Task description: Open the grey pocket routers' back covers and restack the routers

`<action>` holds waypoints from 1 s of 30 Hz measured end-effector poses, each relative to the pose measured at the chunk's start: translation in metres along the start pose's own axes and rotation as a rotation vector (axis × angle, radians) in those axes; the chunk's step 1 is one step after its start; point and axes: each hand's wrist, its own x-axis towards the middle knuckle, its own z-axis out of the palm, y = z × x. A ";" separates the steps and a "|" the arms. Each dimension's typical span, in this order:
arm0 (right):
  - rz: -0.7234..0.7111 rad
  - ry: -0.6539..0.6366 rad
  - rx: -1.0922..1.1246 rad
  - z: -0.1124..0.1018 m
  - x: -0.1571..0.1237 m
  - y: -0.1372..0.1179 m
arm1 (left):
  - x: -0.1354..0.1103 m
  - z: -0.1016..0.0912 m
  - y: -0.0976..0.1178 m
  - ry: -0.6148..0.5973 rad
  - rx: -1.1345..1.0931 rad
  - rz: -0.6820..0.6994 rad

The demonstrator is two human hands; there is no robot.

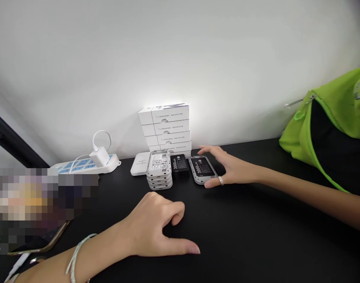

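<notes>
My left hand (156,228) hovers low over the black table, thumb stretched out, the other fingers bent and apart from it, with nothing held. My right hand (231,167) spreads thumb and fingers around a grey-framed device (200,181) with a black 3000mAh battery (204,166) in it. The thumb is at the device's near edge; whether it touches is unclear. Left of that device lie loose black batteries (180,163). Beside them stands a stack of similar open-backed devices (159,167), the top one showing a printed label. White back covers (139,163) are piled further left.
White boxes (168,127) stand stacked against the wall. A power strip (106,166) with a plugged-in white charger (99,156) is at the back left. A tablet-like device (54,237), partly blurred, lies at the left. A green and black bag (330,122) occupies the right.
</notes>
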 end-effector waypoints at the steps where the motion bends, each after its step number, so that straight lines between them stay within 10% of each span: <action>1: -0.054 0.082 -0.010 -0.001 0.001 -0.007 | 0.000 0.000 0.000 0.003 -0.001 -0.001; 4: -0.164 0.255 0.028 0.001 0.011 -0.034 | 0.000 0.000 0.000 0.007 -0.006 -0.001; 15: -0.046 0.179 0.196 0.039 0.068 -0.078 | -0.001 0.000 -0.001 0.028 0.013 0.001; 30: -0.058 0.158 -0.050 0.050 -0.056 -0.071 | -0.004 0.006 -0.003 0.181 -0.029 0.050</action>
